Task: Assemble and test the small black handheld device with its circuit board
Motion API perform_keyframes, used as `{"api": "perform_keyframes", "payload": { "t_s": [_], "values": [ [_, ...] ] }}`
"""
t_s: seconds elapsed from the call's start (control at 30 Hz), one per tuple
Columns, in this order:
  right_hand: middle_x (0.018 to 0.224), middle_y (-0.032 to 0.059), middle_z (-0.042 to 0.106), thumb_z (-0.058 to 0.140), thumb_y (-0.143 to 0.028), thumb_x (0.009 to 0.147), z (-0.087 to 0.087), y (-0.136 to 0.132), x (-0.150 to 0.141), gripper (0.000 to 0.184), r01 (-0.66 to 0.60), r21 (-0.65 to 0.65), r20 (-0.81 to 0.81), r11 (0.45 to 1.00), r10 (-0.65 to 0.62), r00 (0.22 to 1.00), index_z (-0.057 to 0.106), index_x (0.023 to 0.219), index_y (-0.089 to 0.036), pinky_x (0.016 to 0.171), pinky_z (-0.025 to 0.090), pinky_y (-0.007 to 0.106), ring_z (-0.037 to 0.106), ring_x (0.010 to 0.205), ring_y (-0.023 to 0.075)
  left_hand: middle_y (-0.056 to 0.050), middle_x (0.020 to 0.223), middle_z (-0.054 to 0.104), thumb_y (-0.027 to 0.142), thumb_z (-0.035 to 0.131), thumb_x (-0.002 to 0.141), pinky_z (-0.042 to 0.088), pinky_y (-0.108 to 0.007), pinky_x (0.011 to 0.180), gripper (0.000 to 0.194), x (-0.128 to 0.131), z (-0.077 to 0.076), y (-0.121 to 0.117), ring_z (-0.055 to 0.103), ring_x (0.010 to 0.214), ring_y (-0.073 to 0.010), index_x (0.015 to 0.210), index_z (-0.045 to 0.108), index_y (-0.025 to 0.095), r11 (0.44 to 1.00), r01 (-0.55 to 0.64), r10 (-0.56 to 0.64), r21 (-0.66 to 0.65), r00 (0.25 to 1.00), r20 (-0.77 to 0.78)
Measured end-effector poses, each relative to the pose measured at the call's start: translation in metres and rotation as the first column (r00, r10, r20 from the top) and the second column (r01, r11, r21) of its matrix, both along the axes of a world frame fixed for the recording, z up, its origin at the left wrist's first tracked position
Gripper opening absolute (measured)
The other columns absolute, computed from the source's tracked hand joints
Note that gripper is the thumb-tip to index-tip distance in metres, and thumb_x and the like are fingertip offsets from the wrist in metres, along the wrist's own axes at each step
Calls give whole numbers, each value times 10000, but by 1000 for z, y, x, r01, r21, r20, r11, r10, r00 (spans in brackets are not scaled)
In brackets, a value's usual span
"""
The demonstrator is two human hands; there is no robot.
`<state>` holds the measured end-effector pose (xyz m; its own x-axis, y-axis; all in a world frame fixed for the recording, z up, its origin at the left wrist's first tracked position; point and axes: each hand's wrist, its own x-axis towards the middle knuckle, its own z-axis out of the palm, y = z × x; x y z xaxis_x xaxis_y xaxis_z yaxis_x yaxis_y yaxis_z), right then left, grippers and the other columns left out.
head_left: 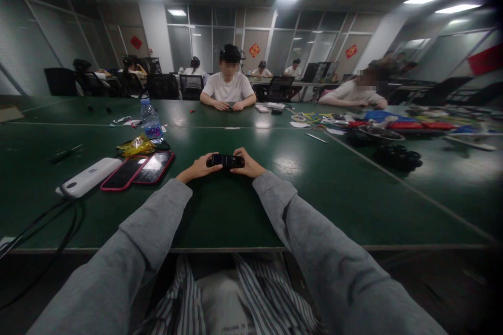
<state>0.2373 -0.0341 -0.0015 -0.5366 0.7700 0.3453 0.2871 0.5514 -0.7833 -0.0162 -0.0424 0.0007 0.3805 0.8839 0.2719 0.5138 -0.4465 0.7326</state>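
A dark phone (227,160), held sideways with faint lit marks on its screen, is between my two hands over the green table. My left hand (200,167) is closed on its left end, thumb along the lower edge. On the other end, my right hand (248,163) grips it with bent fingers and the thumb near the screen. The fingers behind the phone are partly hidden. To the left of my left hand lie two phones with pink-red edges, one dark (124,172) and one reflecting light (154,167).
A white power bank-like object (88,175) with black cables lies left. Behind the phones are a yellow packet (135,145) and a water bottle (151,120). A person (228,81) sits opposite. Cables and coloured items (393,123) are piled right, near a black object (397,157).
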Motion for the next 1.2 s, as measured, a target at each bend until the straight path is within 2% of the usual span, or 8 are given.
{"api": "perform_keyframes", "payload": {
  "t_s": [0.13, 0.3, 0.47, 0.7, 0.93, 1.2],
  "values": [
    [908, -9, 512, 781, -326, 613, 2, -2, -3, 610, -25, -26, -46, 999, 24, 999, 344, 1032, -246, 701, 482, 321, 568, 783, 165, -114, 1279, 586, 529, 752, 645, 388, -469, 1029, 770, 5, 0, -2, 537, 1191, -320, 1303, 500, 216, 1000, 14, -14, -24, 1000, 3],
    [912, -11, 508, 783, -285, 589, 3, -4, -5, 600, -36, -38, -61, 999, 33, 998, 353, 1005, -243, 731, 483, 329, 570, 828, 175, -129, 1327, 540, 506, 781, 619, 389, -487, 1033, 841, 10, -1, -4, 520, 1214, -311, 1335, 453, 213, 999, 23, -22, -38, 999, 30],
    [921, -7, 513, 779, -272, 586, -1, -2, -5, 604, -48, -63, -79, 997, 43, 996, 349, 1009, -240, 726, 482, 326, 574, 815, 169, -135, 1335, 526, 485, 785, 631, 413, -442, 1024, 822, 12, 2, -7, 522, 1208, -290, 1328, 461, 192, 998, 48, -45, -45, 996, 72],
    [899, -10, 544, 813, -308, 576, -1, -1, -4, 641, -61, -142, -101, 988, 47, 994, 367, 1031, -240, 725, 502, 341, 590, 788, 163, -140, 1284, 557, 468, 765, 669, 433, -454, 1005, 777, 14, 2, -8, 553, 1167, -285, 1321, 460, 176, 995, 62, -52, -81, 991, 122],
    [951, 23, 606, 808, -375, 626, 0, 0, -3, 629, -35, -268, -174, 963, -13, 985, 429, 1108, -236, 854, 505, 429, 632, 865, 190, -121, 1304, 545, 423, 803, 630, 426, -470, 1008, 770, 12, 4, -9, 537, 1179, -293, 1299, 491, 203, 993, 76, -63, -87, 988, 142],
    [887, 8, 646, 839, -340, 576, -2, 2, -5, 564, -21, -330, -248, 944, -65, 967, 527, 1033, -229, 857, 510, 415, 647, 831, 189, -132, 1281, 558, 376, 826, 612, 433, -470, 993, 819, 14, 5, -10, 558, 1145, -277, 1319, 462, 179, 989, 104, -84, -101, 979, 187]
  ]
}}
